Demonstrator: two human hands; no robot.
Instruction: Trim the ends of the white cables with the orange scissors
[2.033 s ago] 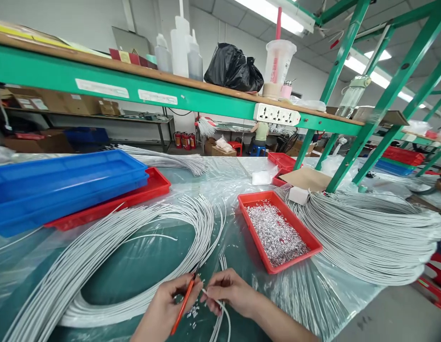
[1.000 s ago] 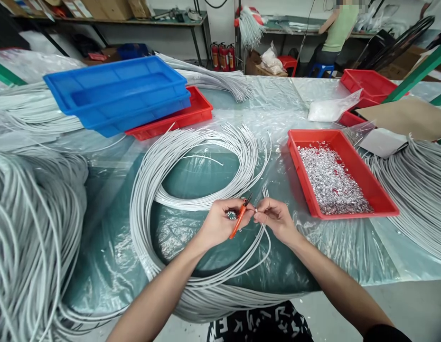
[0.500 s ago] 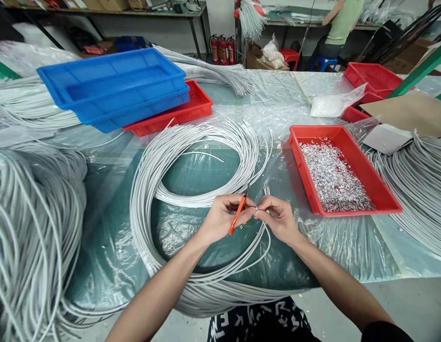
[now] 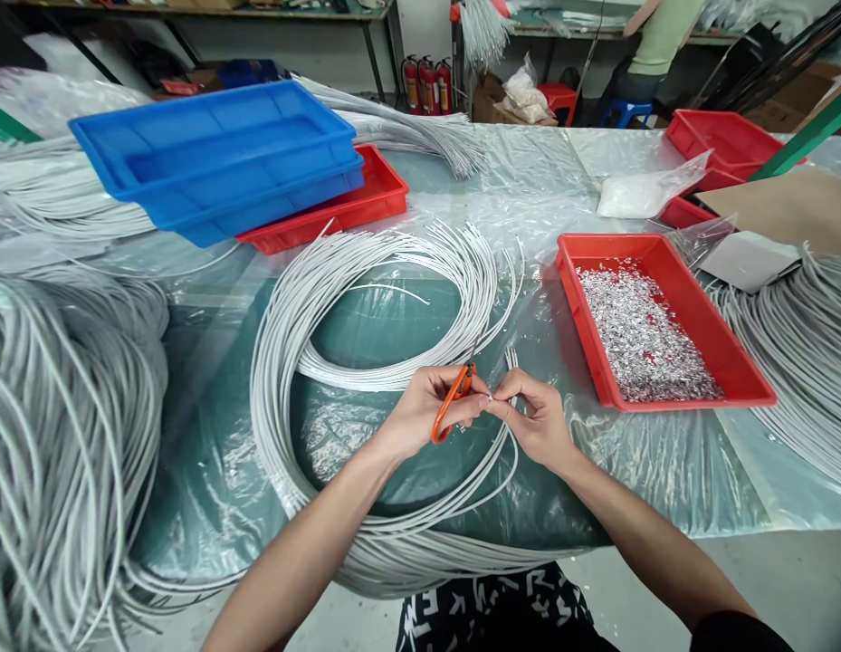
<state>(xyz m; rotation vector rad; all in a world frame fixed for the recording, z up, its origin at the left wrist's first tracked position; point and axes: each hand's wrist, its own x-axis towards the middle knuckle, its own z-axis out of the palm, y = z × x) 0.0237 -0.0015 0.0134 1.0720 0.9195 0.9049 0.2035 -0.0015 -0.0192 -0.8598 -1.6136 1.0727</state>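
Observation:
My left hand [image 4: 426, 412] is closed around orange-handled scissors [image 4: 450, 407], whose thin dark tip points away from me. Its thumb and forefinger also pinch at a tiny shiny piece [image 4: 489, 397], too small to make out. My right hand [image 4: 534, 417] is closed too, fingertips meeting the left ones at that spot, on the end of a grey-white cable that the fingers mostly hide. Just below the hands, several cables [image 4: 484, 466] curve round from a large coil of cable [image 4: 274, 380] lying on the table. More cable ends [image 4: 511, 359] stick out behind my right fingers.
Right of my hands, a red tray [image 4: 746, 394] holds many small silvery metal pieces [image 4: 641, 340]. Blue trays [image 4: 209, 145] sit on a red tray [image 4: 386, 204] at the back left. Cable bundles [image 4: 67, 453] flank both sides. A person [image 4: 654, 54] sits across the room.
The scissors have turned in my left hand, so the handle loop now shows wider. Both hands stay together at the same spot. The whole view has shifted slightly.

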